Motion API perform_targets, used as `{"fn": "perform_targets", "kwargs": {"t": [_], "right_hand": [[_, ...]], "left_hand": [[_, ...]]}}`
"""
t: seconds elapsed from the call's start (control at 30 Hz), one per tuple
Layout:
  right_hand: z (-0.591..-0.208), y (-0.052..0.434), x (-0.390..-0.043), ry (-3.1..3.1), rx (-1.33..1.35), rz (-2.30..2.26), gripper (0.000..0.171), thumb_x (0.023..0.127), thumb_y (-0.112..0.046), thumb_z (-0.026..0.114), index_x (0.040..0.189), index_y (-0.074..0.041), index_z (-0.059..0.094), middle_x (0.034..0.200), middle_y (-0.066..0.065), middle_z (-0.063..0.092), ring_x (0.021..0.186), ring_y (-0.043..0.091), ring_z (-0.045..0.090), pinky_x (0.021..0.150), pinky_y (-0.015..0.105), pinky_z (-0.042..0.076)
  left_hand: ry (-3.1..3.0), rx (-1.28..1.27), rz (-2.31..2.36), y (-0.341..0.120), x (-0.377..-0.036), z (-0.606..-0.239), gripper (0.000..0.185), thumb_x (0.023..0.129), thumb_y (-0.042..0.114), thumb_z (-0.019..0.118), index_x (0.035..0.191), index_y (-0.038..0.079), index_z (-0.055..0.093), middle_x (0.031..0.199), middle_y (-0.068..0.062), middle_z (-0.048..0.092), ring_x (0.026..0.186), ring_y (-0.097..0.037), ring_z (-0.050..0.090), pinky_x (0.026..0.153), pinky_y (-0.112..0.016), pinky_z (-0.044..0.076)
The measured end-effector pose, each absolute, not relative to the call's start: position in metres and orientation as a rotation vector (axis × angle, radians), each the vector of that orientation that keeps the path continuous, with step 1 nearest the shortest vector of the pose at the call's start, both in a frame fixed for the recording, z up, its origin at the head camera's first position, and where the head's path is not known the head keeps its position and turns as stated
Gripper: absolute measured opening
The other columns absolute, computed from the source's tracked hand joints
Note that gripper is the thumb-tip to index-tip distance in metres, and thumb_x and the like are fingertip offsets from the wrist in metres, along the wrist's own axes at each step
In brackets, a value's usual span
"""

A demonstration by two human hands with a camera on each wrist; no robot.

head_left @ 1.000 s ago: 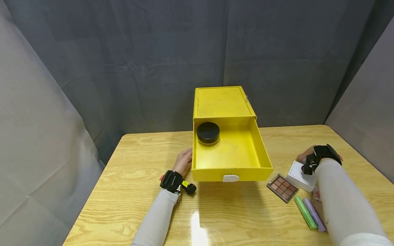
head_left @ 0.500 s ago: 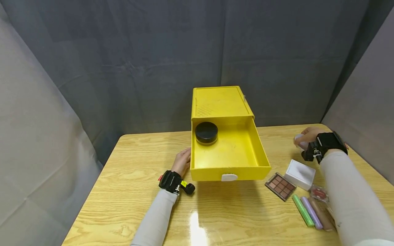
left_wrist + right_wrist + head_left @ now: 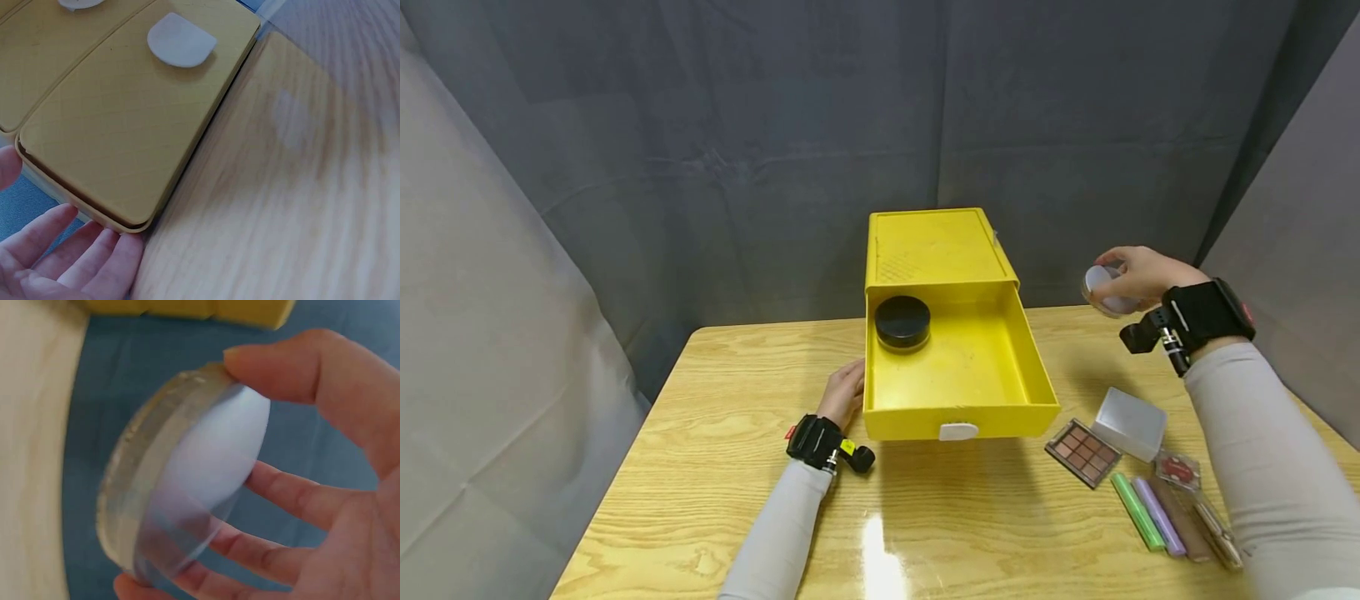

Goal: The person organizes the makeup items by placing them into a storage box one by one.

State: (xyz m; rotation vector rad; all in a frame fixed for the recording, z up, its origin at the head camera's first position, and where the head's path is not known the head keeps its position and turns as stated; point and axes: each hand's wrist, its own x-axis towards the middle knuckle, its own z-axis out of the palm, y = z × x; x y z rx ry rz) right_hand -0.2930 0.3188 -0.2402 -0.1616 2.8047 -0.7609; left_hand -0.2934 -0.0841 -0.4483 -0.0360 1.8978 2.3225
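The right hand [image 3: 1138, 273] holds a round clear plastic jar with a white inside [image 3: 1102, 289] in a fingertip grip, raised above the wooden counter [image 3: 737, 500], right of the open yellow plastic drawer [image 3: 955, 371]. The left hand [image 3: 846, 393], fingers relaxed, rests against the drawer's left side.

The round clear jar [image 3: 1103, 289] with a white inside is tilted in the air, pinched by the right hand [image 3: 1138, 275].
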Motion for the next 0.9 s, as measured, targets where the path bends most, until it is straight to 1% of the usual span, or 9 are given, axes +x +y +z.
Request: {"fn": "perform_targets", "kwargs": {"t": [0.2, 0.37, 0.5, 0.6, 0.77, 0.9], "right_hand": [[-0.212, 0.29, -0.287, 2.877, -0.366, -0.627, 0.063, 0.083, -0.026, 0.066, 0.131, 0.001, 0.036, 0.113, 0.031, 0.041, 0.087, 0.034, 0.049, 0.061, 0.036, 0.051], [-0.194, 0.266, -0.275, 2.883, -0.513, -0.604, 0.059, 0.082, -0.019, 0.067, 0.13, 0.0, 0.039, 0.11, 0.026, 0.044, 0.083, 0.029, 0.052, 0.062, 0.033, 0.052], [-0.183, 0.248, -0.266, 2.888, -0.643, -0.572, 0.057, 0.081, -0.017, 0.068, 0.13, -0.003, 0.042, 0.111, 0.023, 0.046, 0.083, 0.027, 0.051, 0.062, 0.032, 0.051], [-0.178, 0.234, -0.26, 2.88, -0.718, -0.542, 0.056, 0.081, -0.016, 0.067, 0.13, -0.004, 0.044, 0.114, 0.021, 0.047, 0.087, 0.027, 0.049, 0.065, 0.033, 0.049], [-0.17, 0.209, -0.251, 2.834, -0.806, -0.477, 0.058, 0.08, -0.016, 0.068, 0.131, -0.005, 0.044, 0.117, 0.016, 0.047, 0.094, 0.026, 0.045, 0.074, 0.035, 0.045], [-0.166, 0.193, -0.246, 2.784, -0.856, -0.409, 0.059, 0.078, -0.017, 0.069, 0.131, -0.006, 0.045, 0.116, 0.013, 0.047, 0.097, 0.027, 0.043, 0.077, 0.036, 0.043]], "left_hand": [[1.907, -0.05, 2.316, -0.083, -0.293, -0.448, 0.05, 0.093, 0.03, 0.053, 0.132, -0.001, 0.046, 0.134, -0.016, 0.046, 0.119, -0.026, 0.049, 0.097, -0.038, 0.042], [1.884, -0.053, 2.338, -0.081, -0.291, -0.447, 0.046, 0.095, 0.026, 0.05, 0.131, -0.002, 0.047, 0.132, -0.019, 0.048, 0.114, -0.024, 0.052, 0.095, -0.037, 0.044], [1.872, -0.061, 2.347, -0.08, -0.29, -0.446, 0.044, 0.095, 0.024, 0.049, 0.131, -0.002, 0.047, 0.131, -0.018, 0.049, 0.112, -0.023, 0.053, 0.095, -0.037, 0.044], [1.875, -0.064, 2.353, -0.081, -0.29, -0.445, 0.044, 0.095, 0.024, 0.049, 0.131, -0.002, 0.047, 0.132, -0.018, 0.049, 0.112, -0.024, 0.053, 0.095, -0.038, 0.044], [1.878, -0.057, 2.352, -0.082, -0.29, -0.445, 0.044, 0.095, 0.024, 0.049, 0.131, -0.002, 0.047, 0.133, -0.018, 0.048, 0.115, -0.026, 0.051, 0.096, -0.04, 0.043], [1.876, -0.071, 2.348, -0.081, -0.292, -0.446, 0.044, 0.095, 0.025, 0.05, 0.131, 0.0, 0.048, 0.132, -0.017, 0.049, 0.115, -0.026, 0.052, 0.095, -0.039, 0.044]]}}
